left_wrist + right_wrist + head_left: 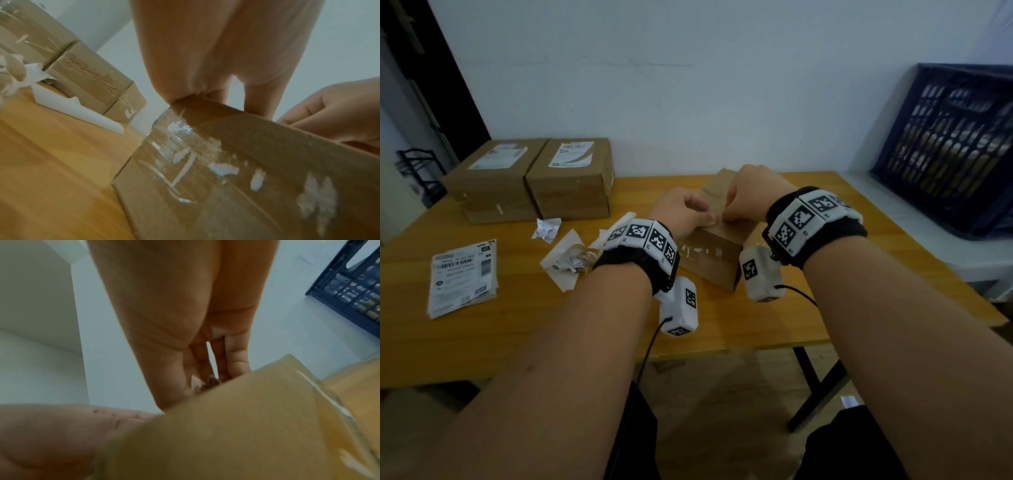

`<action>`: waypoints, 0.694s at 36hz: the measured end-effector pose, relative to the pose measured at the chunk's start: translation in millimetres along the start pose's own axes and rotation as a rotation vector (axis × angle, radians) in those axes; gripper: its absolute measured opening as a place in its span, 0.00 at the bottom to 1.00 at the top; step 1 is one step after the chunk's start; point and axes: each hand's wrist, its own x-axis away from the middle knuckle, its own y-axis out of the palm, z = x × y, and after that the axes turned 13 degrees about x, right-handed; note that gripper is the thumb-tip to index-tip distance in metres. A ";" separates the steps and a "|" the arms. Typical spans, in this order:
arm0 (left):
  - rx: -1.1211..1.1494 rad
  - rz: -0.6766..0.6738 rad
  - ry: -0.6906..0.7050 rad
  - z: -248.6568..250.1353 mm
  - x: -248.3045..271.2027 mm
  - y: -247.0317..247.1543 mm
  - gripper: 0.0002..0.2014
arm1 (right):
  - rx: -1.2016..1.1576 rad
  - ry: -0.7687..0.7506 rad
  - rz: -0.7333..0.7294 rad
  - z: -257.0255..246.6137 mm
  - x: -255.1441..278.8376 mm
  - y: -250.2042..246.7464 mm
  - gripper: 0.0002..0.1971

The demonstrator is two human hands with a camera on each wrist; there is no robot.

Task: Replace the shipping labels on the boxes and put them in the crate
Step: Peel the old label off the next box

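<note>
A small brown cardboard box (714,260) (226,178) (246,426) lies mid-table, with white label residue under clear tape on its near side. My left hand (685,212) (216,56) rests flat on the box's top left edge and steadies it. My right hand (746,202) (180,321) is curled over the top, its fingertips pinching a small torn label scrap (205,384) at the surface. The box top beneath both hands is mostly hidden. A stack of fresh shipping labels (464,274) lies at the left. The dark blue crate (948,147) (355,282) stands at the right.
Two larger boxes (530,178) (88,74) with old labels sit side by side at the back left. Torn label scraps and backing paper (568,260) (72,104) litter the wooden table (517,325) left of my hands. The crate rests on a white surface beside the table.
</note>
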 end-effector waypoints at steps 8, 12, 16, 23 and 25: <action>0.011 0.013 -0.009 -0.4 0.4 0.6 0.18 | 0.055 -0.031 -0.037 -6.6 -3.4 -2.7 0.12; 0.012 0.004 -0.020 -0.6 -0.9 0.5 0.15 | 0.060 -0.034 -0.032 -6.7 -3.0 -1.7 0.11; -0.012 0.013 -0.016 -0.8 -0.9 0.2 0.11 | 0.038 -0.028 -0.013 -5.2 -2.2 0.2 0.12; -0.033 0.011 -0.017 -1.3 -1.7 2.7 0.10 | -0.080 0.022 0.064 5.3 1.1 8.2 0.08; -0.025 0.015 -0.018 -0.8 -1.6 3.0 0.10 | -0.163 0.040 0.057 11.1 1.3 9.1 0.07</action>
